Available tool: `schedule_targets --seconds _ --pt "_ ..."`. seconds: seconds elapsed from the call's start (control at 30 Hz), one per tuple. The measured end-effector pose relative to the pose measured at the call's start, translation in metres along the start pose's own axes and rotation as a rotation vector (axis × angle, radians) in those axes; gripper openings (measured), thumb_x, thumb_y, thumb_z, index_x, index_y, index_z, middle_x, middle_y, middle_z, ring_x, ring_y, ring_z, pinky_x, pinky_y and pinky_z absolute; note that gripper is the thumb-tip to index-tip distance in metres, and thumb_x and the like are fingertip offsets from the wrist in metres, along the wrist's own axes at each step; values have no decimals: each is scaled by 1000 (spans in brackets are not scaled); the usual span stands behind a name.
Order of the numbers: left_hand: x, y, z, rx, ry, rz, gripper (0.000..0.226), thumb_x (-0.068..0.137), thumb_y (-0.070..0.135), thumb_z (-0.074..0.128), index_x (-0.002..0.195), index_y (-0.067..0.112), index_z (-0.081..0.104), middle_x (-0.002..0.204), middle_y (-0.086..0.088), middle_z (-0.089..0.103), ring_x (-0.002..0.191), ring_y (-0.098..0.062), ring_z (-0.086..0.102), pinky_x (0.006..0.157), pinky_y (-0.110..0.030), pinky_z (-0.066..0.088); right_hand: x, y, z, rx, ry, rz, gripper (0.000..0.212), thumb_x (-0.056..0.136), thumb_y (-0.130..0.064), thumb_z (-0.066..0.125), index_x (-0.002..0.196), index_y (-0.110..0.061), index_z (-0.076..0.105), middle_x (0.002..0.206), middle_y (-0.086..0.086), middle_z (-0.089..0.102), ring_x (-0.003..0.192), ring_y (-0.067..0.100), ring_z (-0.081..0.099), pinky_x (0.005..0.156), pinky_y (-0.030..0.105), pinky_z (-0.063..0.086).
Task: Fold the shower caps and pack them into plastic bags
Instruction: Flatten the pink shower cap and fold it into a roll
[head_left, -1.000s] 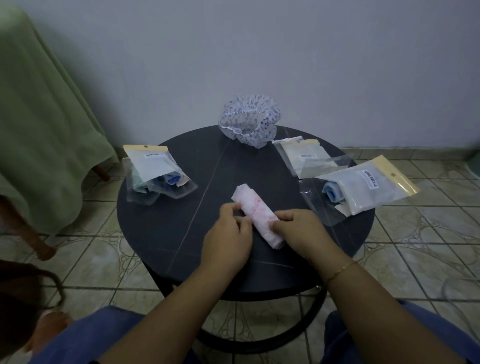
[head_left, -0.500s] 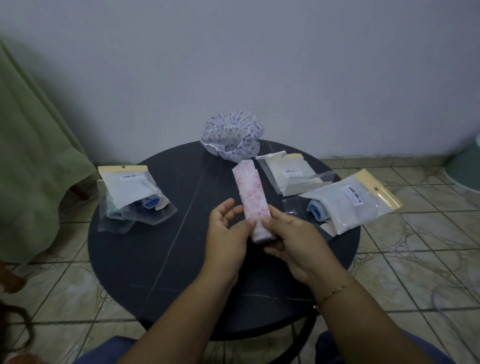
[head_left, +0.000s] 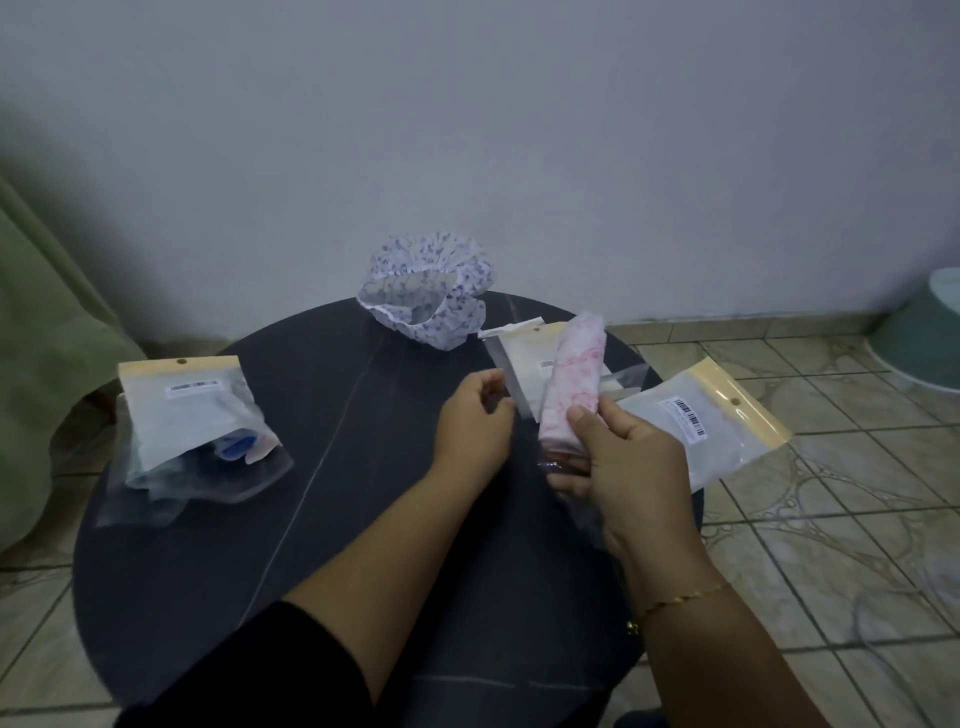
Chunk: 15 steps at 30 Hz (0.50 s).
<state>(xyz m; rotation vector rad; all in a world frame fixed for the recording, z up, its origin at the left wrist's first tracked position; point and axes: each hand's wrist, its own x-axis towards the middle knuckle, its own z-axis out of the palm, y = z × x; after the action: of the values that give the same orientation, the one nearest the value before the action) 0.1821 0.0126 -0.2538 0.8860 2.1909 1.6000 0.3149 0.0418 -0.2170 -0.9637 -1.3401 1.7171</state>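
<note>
Two hands over round dark table (head_left: 208, 545). Right hand (head_left: 623, 462) grips folded pink shower cap (head_left: 574, 379), raised above the tabletop. Left hand (head_left: 475, 421) has curled fingers, maybe pinching the clear bag (head_left: 524, 374) edge; blurred. Unfolded floral cap (head_left: 431, 296) at far edge.

A room in a home is indicated by a small round dark table (head_left: 218, 545) set against a plain painted wall (head_left: 519, 130), a floor (head_left: 831, 519) laid with patterned ceramic tiles, furniture draped in green cloth (head_left: 47, 364) at the left, and a pale plastic basin (head_left: 924, 338) at the right edge.
</note>
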Motion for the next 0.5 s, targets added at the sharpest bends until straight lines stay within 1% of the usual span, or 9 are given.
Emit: schedule_targets --seconds 0.07,0.1,0.17,0.23,0.27,0.33,0.37,0.43,0.5 --pt "15 -2 10 125 -85 22 46 85 15 62 129 21 51 123 7 58 115 -10 53 100 -29 42 4 0 -1 -1 11 14 33 92 -14 58 125 -13 58 79 -7 63 68 17 64 52 29 56" --pt "20 -3 13 171 -120 28 50 85 17 63 132 23 48 122 8 59 114 -10 53 101 -33 42 6 1 -2 -3 11 22 34 92 -14 58 126 -11 57 78 -7 62 67 16 64 52 29 56" --pt "25 -4 18 237 -143 37 52 84 19 63 133 25 46 107 13 63 106 -10 57 99 -39 44 9 2 -2 -5 7 36 35 92 -14 58 127 -10 57 79 -6 64 65 14 64 51 29 56" --pt "26 -4 18 253 -85 47 49 83 15 61 130 25 48 91 16 62 99 -11 58 97 -40 44 10 3 -2 -15 0 41 36 92 -14 58 128 -9 56 85 -4 66 68 14 66 51 29 56" --pt "25 -3 17 240 -36 58 47 83 12 60 127 24 50 90 14 62 97 -11 58 96 -39 44 11 3 -2 -17 -3 43 37 92 -14 58 129 -9 55 89 -2 66 69 15 66 51 28 56" --pt "20 -3 10 198 57 105 43 83 8 58 123 23 53 93 7 64 94 -12 58 92 -33 45 10 3 -3 -16 -10 50 40 92 -14 58 131 -9 53 94 0 66 69 14 66 52 29 57" --pt "18 -3 6 185 86 135 42 83 7 58 122 23 54 93 6 63 94 -12 57 88 -28 45 9 2 -4 -14 -14 53 41 92 -14 58 132 -8 52 94 -1 66 69 14 66 53 29 57" --pt "11 -3 -5 201 115 198 39 84 5 57 118 22 57 93 8 62 92 -8 56 80 -10 39 7 -1 -5 -13 -20 54 42 92 -13 58 133 -7 51 91 -3 64 70 15 66 54 30 57" --pt "1 -6 -18 260 141 273 34 83 3 59 112 19 62 91 11 60 90 -5 54 75 1 34 3 -3 -7 -25 -23 59 42 92 -14 57 133 -7 50 88 -5 62 76 20 66 53 30 57"
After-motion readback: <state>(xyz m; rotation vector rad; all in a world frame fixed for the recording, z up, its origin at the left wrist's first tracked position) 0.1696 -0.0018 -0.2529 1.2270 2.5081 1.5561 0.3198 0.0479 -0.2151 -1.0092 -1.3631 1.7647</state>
